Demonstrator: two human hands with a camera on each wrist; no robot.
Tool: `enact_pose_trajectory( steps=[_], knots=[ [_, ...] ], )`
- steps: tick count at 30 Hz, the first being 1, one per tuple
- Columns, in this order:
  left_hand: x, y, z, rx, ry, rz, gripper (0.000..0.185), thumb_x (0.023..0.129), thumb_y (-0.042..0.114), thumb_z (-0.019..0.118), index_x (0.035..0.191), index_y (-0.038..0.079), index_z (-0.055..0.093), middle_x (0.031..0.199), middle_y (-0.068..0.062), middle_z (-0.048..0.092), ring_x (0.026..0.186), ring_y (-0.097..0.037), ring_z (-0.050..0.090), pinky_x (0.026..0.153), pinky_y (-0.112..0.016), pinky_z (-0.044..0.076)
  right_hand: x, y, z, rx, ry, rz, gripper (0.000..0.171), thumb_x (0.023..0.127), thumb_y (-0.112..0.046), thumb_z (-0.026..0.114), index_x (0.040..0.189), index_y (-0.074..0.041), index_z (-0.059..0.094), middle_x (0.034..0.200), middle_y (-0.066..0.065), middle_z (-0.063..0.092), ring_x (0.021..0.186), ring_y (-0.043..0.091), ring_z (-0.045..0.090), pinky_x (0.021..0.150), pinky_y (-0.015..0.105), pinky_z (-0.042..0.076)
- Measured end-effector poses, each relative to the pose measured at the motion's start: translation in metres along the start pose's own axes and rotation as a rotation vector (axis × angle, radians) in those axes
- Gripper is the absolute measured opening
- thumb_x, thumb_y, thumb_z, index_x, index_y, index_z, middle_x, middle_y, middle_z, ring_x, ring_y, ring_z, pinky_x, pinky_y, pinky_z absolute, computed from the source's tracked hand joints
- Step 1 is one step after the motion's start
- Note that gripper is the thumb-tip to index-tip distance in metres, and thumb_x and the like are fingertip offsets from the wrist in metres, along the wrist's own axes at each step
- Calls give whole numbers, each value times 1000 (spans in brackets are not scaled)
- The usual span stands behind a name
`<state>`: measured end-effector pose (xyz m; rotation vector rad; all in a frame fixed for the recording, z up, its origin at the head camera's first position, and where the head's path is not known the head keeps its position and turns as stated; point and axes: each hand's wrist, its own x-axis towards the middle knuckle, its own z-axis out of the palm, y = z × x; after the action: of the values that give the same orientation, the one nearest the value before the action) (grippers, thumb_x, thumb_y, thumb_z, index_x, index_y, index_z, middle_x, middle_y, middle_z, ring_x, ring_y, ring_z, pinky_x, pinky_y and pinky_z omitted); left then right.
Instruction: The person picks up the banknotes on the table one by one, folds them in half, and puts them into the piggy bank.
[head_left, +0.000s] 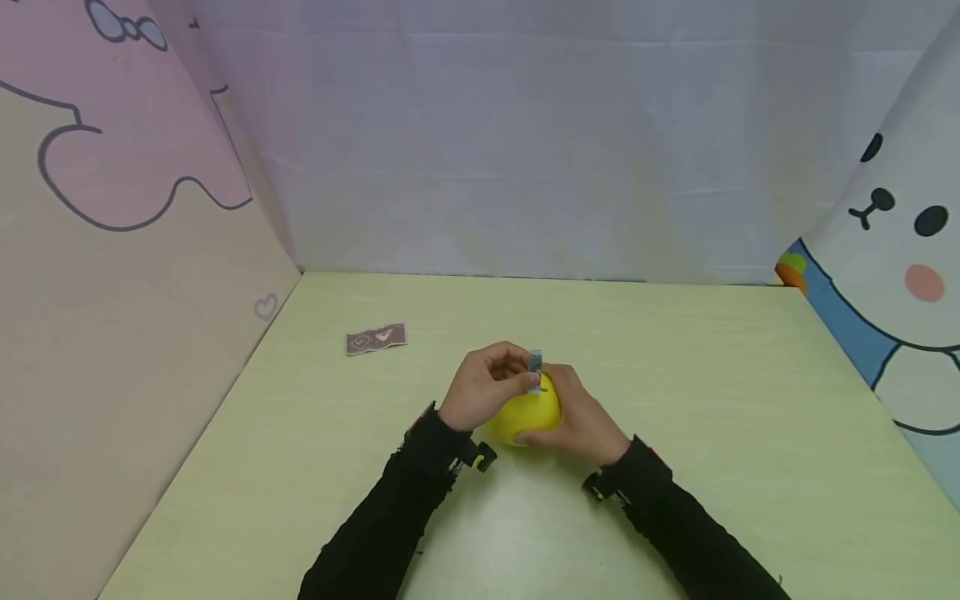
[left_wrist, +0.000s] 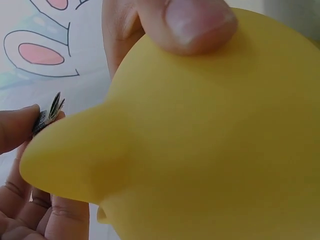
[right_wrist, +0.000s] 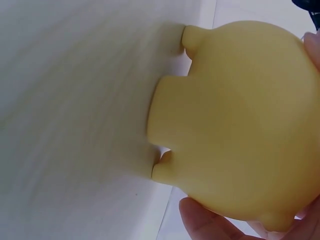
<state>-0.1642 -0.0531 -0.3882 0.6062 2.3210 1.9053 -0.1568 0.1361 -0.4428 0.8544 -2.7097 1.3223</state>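
A round yellow toy with small stubby legs, perhaps a money box, sits on the green table in the head view. My right hand grips it from the right side, fingers curled round it. My left hand pinches a small folded banknote at the top of the toy. In the left wrist view the folded banknote sits between my fingertips against a bump of the yellow toy. The right wrist view is filled by the yellow toy, with a fingertip below it.
A second banknote lies flat on the table at the far left. Cloth walls close the table in: pink cartoon cloth on the left, white cloth behind, bear-print cloth on the right.
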Motion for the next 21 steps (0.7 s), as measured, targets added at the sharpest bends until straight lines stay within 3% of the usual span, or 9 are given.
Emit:
enact_pose_trajectory(
  steps=[14,21],
  knots=[
    [1,-3,0,93,7,61,9,89,5,69,98,1,67,96,-16,70,84,-18,67,77,-23,55,0,1,1,-8,0,-16,94,70,-29,90,144,-13,35,135,14,41,105,21,51,88,36,52],
    [3,-6,-2,177,-1,53,9,90,7,69,98,3,68,96,-13,71,84,-20,67,77,-23,55,-1,3,2,-18,17,-44,92,72,-32,89,143,-10,35,134,16,42,106,22,50,88,37,52]
  ],
)
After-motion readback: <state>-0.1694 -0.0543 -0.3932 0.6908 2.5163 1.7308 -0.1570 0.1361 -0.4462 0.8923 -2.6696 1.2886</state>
